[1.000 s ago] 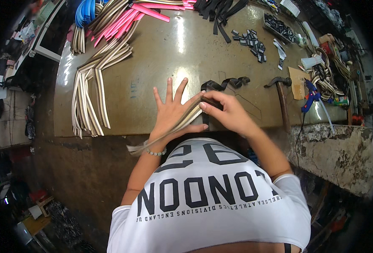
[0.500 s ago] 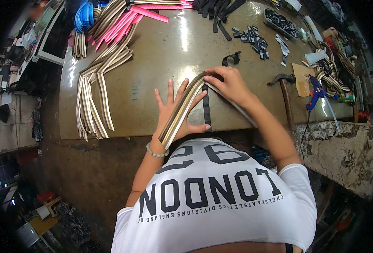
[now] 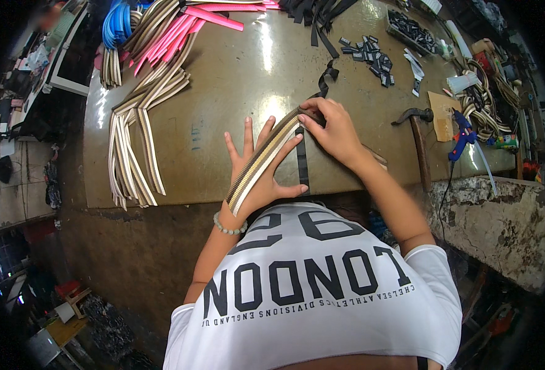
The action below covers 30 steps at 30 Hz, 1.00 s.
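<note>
Striped webbing (image 3: 261, 161) across left hand (image 3: 257, 172), near table edge (image 3: 161, 205).

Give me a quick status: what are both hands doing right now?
Left hand flat, fingers spread, under striped strap. Right hand pinching strap's far end. Black strap alongside on table. Hammer off right, apart.

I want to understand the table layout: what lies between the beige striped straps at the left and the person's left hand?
In the head view, only bare brown tabletop lies between the beige striped straps and the left hand.
</note>
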Each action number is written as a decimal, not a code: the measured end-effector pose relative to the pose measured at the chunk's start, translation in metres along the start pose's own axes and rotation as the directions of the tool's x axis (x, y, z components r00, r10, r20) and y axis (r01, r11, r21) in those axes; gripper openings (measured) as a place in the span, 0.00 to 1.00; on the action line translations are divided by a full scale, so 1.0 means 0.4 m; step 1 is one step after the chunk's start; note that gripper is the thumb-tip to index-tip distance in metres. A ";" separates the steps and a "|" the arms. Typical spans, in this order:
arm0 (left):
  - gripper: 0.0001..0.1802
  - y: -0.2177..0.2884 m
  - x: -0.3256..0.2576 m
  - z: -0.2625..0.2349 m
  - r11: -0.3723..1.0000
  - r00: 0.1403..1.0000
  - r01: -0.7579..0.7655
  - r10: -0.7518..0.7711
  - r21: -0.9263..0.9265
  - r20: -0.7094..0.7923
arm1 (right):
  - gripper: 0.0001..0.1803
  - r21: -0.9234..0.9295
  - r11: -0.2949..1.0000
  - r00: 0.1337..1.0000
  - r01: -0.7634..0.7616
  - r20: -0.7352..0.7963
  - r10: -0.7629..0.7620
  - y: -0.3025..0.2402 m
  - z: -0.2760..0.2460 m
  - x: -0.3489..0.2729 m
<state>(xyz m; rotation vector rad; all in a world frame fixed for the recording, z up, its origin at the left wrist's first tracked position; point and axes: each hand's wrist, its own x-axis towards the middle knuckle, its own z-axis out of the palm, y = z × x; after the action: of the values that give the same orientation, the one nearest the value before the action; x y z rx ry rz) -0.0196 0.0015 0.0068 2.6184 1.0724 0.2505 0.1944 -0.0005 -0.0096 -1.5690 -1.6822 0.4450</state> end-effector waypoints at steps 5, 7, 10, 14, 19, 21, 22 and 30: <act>0.53 0.004 0.000 -0.008 1.000 0.999 0.018 -0.018 0.004 0.027 | 0.12 -0.060 0.996 0.993 0.068 -0.095 -0.073 -0.003 0.010 -0.013; 0.53 0.005 0.001 -0.010 1.000 0.999 0.020 -0.020 0.000 0.031 | 0.12 -0.063 0.995 0.991 0.078 -0.105 -0.085 -0.003 0.011 -0.015; 0.52 0.006 0.002 -0.011 1.000 1.000 0.018 -0.018 0.001 0.023 | 0.12 -0.056 0.995 0.992 0.078 -0.098 -0.084 0.001 0.015 -0.015; 0.52 0.006 0.002 -0.010 1.000 1.000 0.014 -0.014 0.009 0.018 | 0.13 -0.082 0.985 0.980 0.150 -0.120 -0.160 0.010 0.020 -0.016; 0.52 0.004 0.002 -0.008 1.000 1.000 0.010 -0.010 -0.001 0.013 | 0.15 -0.148 0.975 0.986 0.163 -0.005 -0.166 0.014 0.007 -0.002; 0.52 0.004 0.002 -0.009 1.000 1.000 0.010 -0.010 -0.002 0.014 | 0.17 -0.086 0.985 0.989 0.147 0.039 -0.144 0.014 -0.003 0.009; 0.52 0.005 0.003 -0.009 1.000 1.000 0.010 -0.010 -0.003 0.014 | 0.18 -0.049 0.992 0.992 0.120 0.051 -0.117 0.013 -0.008 0.013; 0.53 0.006 0.002 -0.008 1.000 0.999 0.019 -0.019 -0.001 0.036 | 0.19 -0.131 0.983 0.981 0.129 0.160 -0.108 0.015 -0.027 0.023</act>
<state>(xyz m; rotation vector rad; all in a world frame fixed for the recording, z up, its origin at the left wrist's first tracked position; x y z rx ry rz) -0.0185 0.0011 0.0105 2.6001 1.0847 0.1987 0.2071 0.0065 -0.0042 -1.5567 -1.9504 0.3996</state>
